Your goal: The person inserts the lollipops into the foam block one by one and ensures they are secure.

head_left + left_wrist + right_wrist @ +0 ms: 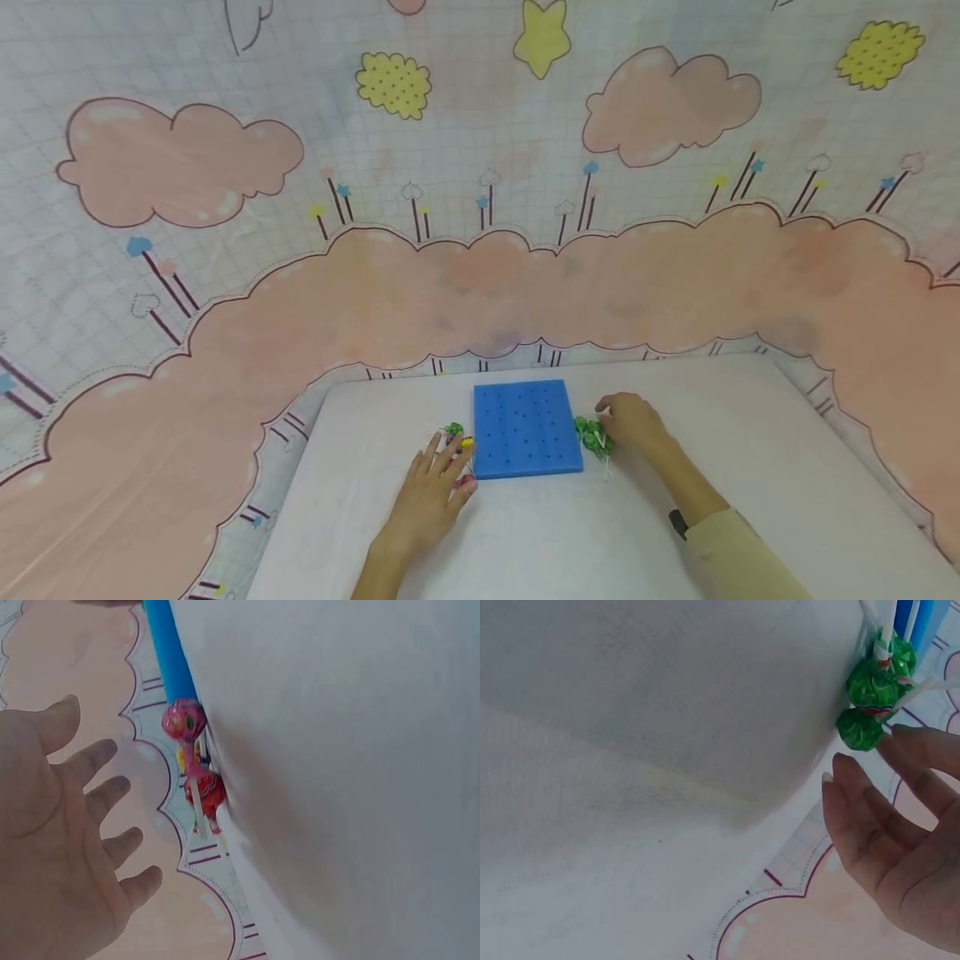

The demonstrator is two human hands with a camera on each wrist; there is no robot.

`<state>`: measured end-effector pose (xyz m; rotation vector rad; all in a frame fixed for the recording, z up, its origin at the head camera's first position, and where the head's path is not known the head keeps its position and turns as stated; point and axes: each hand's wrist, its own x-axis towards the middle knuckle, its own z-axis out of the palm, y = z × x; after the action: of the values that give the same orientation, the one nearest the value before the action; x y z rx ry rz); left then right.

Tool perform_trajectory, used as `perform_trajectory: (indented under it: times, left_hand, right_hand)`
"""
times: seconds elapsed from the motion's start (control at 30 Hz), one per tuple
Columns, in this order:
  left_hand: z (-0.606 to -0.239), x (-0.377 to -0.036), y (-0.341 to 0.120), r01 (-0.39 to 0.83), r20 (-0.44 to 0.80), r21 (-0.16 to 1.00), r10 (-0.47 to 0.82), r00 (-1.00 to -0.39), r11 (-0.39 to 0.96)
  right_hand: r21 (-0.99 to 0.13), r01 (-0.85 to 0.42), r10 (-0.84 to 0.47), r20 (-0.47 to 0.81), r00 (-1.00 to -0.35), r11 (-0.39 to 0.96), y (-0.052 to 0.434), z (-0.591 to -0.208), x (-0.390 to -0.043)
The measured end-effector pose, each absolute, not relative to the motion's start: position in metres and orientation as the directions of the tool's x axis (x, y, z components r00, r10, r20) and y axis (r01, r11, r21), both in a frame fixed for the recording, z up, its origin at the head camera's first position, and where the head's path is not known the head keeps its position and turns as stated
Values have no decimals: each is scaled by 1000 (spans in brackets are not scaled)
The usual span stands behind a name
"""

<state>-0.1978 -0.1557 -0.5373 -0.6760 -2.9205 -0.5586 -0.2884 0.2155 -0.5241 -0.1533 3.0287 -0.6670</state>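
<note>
My left hand [429, 498] is spread out, palm down, over a few wrapped lollipops at the left side of a blue board dotted with small holes [528, 427]. In the left wrist view a pink lollipop [184, 720] and a red lollipop [207, 792] lie beyond my spread fingertips. On the board's other side is a bunch of green lollipops [596, 437] with white sticks. Close beside that bunch is my right hand [633, 423], its fingers loosely bent and nothing between them. The right wrist view has its fingertips right by the lowest green lollipop [860, 729].
A white table [540, 542] carries the board and the lollipops. Behind and around it hangs a cloth [525, 292] printed with clouds and stars. A green lollipop [453, 428] lies above the left fingertips, near the board's left edge.
</note>
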Motion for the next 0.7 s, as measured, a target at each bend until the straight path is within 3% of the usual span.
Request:
perform_trajectory:
  times: [0.33,0.7]
  left_hand:
    - [-545,-199,-146,504,146,360,486,-862,786]
    - [-542,-197,-144,475,36,378,500,-865,795]
  right_hand:
    - [-471,-81,-117,-47,-992,879,218,-530,-295]
    - [-507,-62,-106,-58,-993,860,220,-534,-297]
